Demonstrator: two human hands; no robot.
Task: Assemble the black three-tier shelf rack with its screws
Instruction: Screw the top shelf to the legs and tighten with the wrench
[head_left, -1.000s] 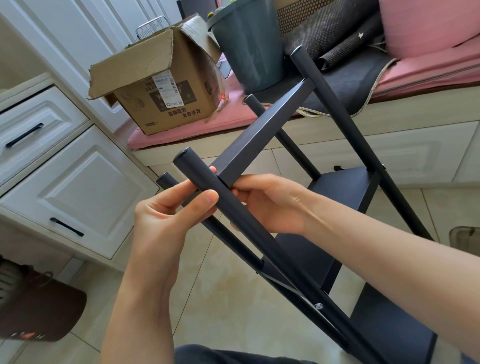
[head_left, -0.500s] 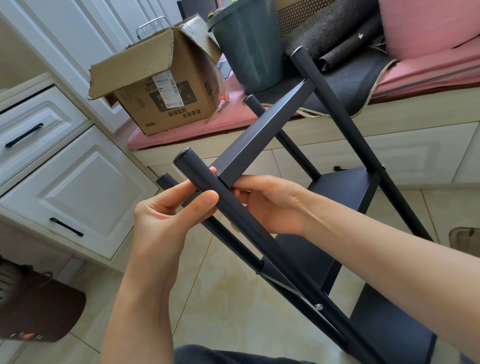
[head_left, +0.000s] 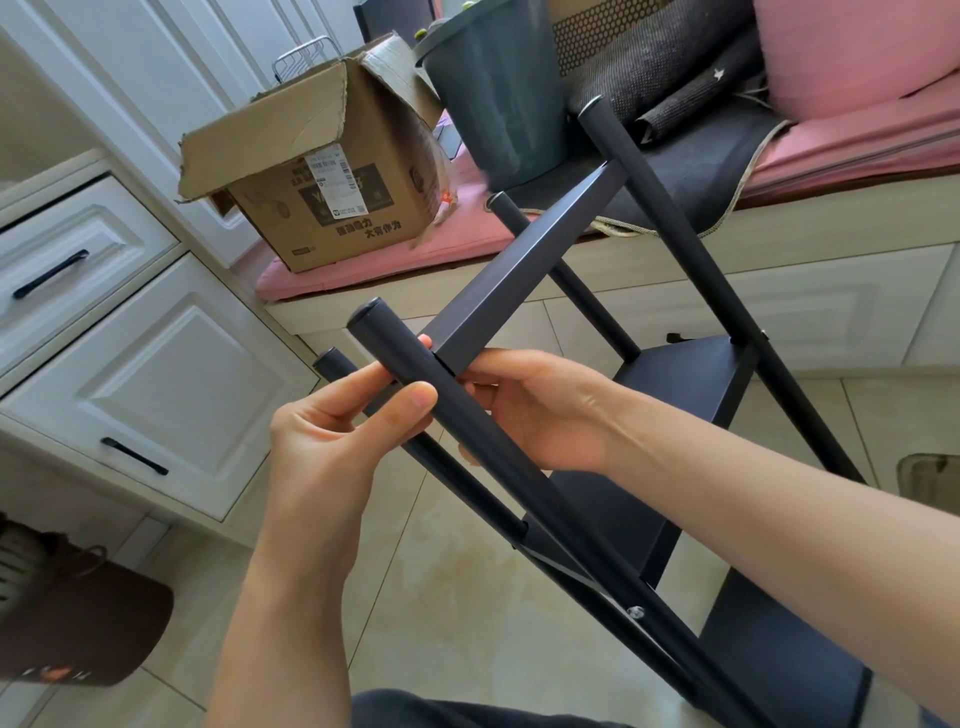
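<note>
Rack (head_left: 691, 395) lies tilted over the tiled floor (head_left: 457, 613), top end toward the person, two lower shelves already on the posts; one screw (head_left: 635, 611) shows seated lower down the near post (head_left: 467, 415). Step in hand, as I judge it: fixing the top shelf (head_left: 524, 265) to that post.

Left hand (head_left: 332, 431): thumb & forefinger pinch at the post just by the joint, prob. on a screw, tho it's hidden so can't confirm. Right hand (head_left: 535, 410): fingers curled round from behind, steadying shelf end & post together.

To do it well:
- keep the shelf end square to the post w/ the right hand so holes line up
- start the thread by fingers, no forcing
- if it binds, back off & re-seat; cross-threading is the risk
- leave slightly loose til the other corners are in, then tighten all.
</note>
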